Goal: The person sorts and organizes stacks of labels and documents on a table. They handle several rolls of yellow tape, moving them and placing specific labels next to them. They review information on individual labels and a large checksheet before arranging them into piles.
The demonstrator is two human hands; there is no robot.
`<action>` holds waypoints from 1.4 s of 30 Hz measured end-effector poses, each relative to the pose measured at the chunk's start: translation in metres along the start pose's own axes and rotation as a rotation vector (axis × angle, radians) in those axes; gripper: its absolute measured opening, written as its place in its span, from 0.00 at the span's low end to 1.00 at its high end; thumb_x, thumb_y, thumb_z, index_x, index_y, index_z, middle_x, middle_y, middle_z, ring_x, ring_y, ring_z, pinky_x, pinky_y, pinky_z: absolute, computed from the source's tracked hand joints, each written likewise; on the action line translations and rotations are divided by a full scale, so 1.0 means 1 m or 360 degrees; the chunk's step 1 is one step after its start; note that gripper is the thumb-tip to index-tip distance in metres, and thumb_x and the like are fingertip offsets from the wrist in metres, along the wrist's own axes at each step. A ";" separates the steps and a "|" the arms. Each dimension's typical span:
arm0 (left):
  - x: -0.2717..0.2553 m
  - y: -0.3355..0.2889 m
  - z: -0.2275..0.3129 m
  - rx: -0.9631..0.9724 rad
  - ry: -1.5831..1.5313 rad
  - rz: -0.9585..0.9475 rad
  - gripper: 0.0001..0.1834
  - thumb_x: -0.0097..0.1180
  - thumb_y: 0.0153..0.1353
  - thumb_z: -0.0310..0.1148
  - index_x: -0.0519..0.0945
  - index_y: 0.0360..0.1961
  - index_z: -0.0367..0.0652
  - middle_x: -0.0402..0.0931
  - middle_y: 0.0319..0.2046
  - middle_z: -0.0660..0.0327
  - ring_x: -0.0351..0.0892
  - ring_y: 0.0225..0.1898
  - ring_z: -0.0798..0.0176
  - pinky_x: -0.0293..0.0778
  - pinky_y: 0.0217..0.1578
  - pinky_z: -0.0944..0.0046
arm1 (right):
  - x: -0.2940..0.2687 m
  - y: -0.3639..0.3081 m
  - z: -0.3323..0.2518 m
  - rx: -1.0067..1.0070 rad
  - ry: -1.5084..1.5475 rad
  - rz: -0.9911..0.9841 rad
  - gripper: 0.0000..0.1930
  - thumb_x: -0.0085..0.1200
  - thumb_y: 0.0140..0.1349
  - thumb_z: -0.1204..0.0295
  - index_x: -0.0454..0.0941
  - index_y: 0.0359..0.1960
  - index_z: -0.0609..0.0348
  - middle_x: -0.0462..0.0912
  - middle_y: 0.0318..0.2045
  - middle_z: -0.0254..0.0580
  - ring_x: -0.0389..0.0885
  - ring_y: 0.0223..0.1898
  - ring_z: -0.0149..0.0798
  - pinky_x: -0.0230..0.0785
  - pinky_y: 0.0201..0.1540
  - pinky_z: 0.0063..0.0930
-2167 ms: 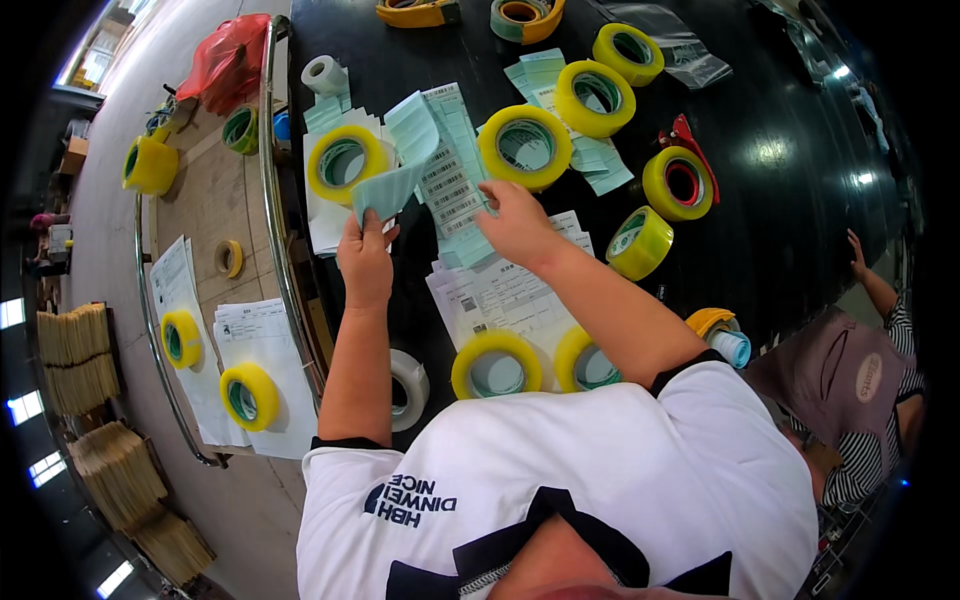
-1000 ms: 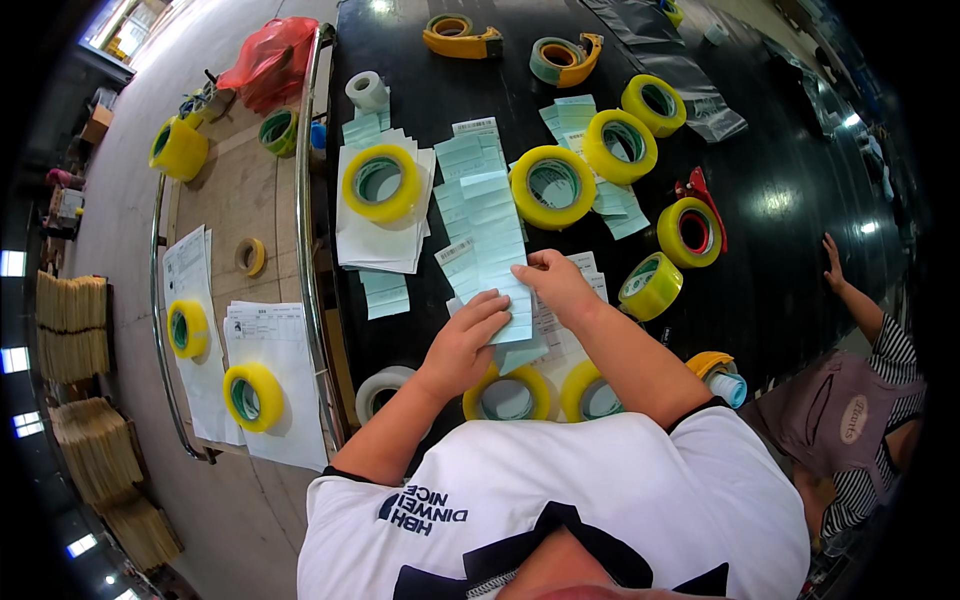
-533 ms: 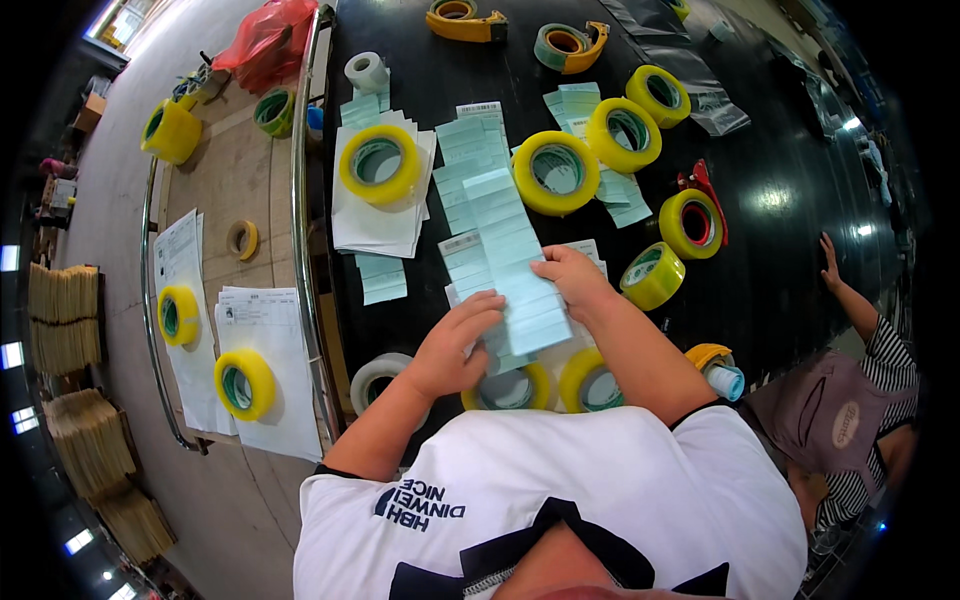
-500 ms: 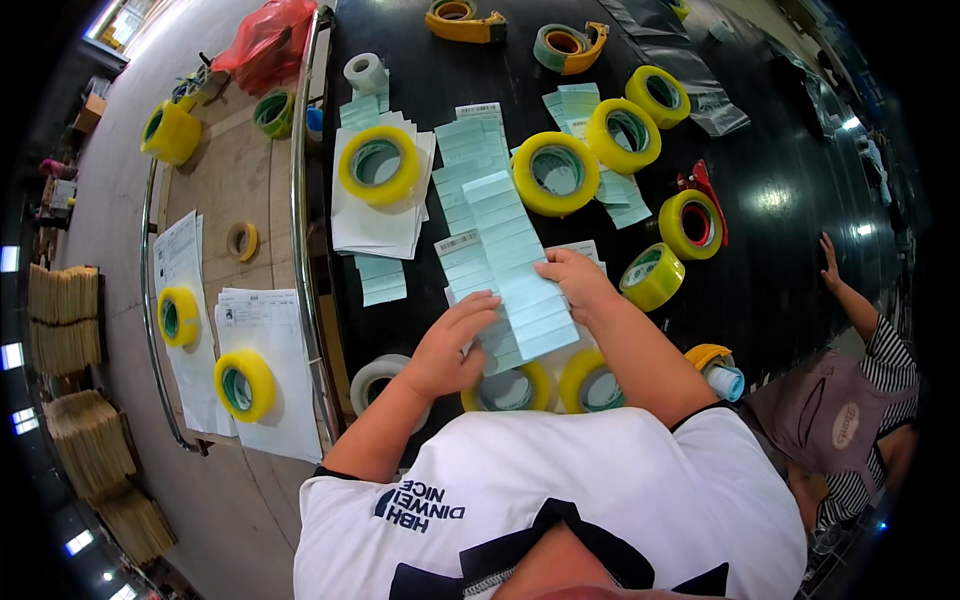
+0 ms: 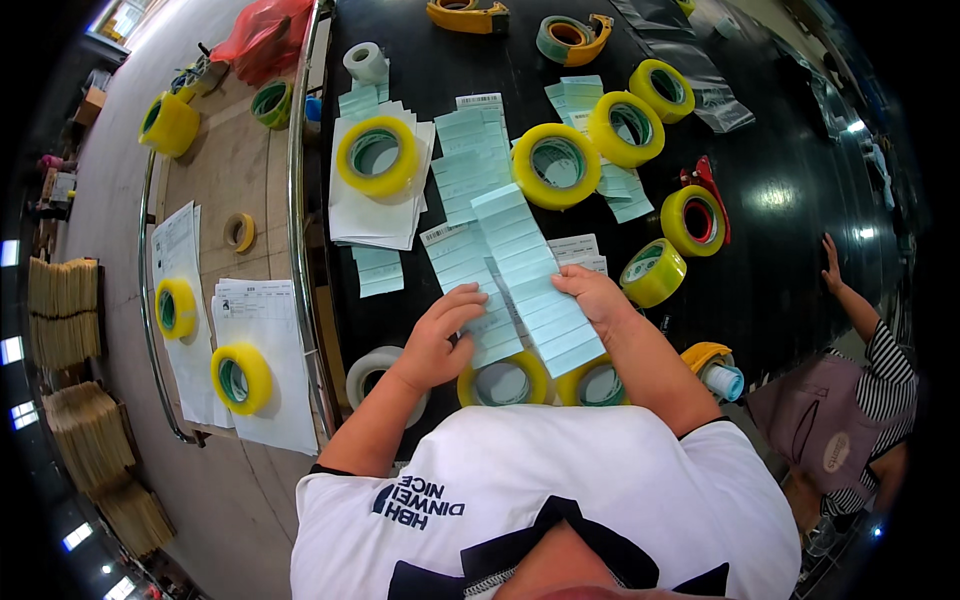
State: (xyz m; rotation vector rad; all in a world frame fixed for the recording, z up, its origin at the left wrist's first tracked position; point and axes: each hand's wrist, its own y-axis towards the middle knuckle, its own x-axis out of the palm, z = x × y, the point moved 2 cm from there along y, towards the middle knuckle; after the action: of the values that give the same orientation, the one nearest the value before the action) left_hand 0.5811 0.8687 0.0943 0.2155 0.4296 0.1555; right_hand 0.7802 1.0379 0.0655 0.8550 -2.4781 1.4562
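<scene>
My right hand [image 5: 598,302] pinches the right edge of a long pale blue label strip [image 5: 540,285], creased crosswise into several sections. The strip slants over the black table, its lower end towards me. My left hand [image 5: 442,335] is beside a second pale blue label strip [image 5: 462,262], fingers curved over its left edge and thumb apart. Whether the fingertips touch that strip I cannot tell. More pale blue labels [image 5: 465,150] lie beyond. A yellow tape roll [image 5: 556,135] stands at the upper end of the held strip. Partly behind my right hand is a white printed sheet [image 5: 578,252].
Another yellow tape roll [image 5: 357,185] weighs down a paper stack [image 5: 345,225]. Several rolls sit at right, near a red tape dispenser [image 5: 708,185]. Orange dispensers [image 5: 603,45] lie at the far edge. A metal-railed cart [image 5: 297,180] stands left. At right, a co-worker's hand [image 5: 831,262] touches the table.
My right hand has shifted right and slightly towards me with the label strip, showing more of the strip beneath. My left hand has moved slightly left and away from me.
</scene>
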 end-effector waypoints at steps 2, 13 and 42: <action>0.001 0.000 -0.001 -0.0015 -0.0004 -0.0004 0.22 0.47 0.45 0.12 0.77 0.45 0.33 0.77 0.53 0.51 0.70 0.63 0.44 0.68 0.61 0.53 | -0.001 0.000 -0.001 0.0000 0.0001 0.0001 0.15 0.51 0.67 0.73 0.73 0.52 0.68 0.81 0.43 0.46 0.82 0.41 0.37 0.77 0.45 0.31; 0.001 -0.004 -0.003 -0.0025 0.0014 0.0024 0.21 0.50 0.44 0.13 0.77 0.43 0.35 0.77 0.51 0.50 0.70 0.62 0.42 0.70 0.60 0.52 | 0.009 -0.011 -0.015 0.0027 0.0007 -0.0282 0.20 0.45 0.66 0.77 0.70 0.60 0.67 0.80 0.49 0.46 0.81 0.49 0.38 0.74 0.54 0.32; 0.004 0.027 0.013 0.0022 -0.0416 -0.0048 0.14 0.53 0.46 0.13 0.80 0.36 0.37 0.79 0.38 0.53 0.79 0.49 0.48 0.75 0.48 0.60 | 0.027 -0.024 -0.002 -0.0031 0.0047 -0.0466 0.19 0.49 0.69 0.70 0.72 0.59 0.63 0.79 0.53 0.43 0.77 0.54 0.38 0.69 0.59 0.35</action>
State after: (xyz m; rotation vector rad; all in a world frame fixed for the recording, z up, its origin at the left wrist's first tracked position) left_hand 0.5871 0.8936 0.1111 0.2392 0.1737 0.0930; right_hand 0.7703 1.0203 0.0954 1.1272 -2.2264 1.3309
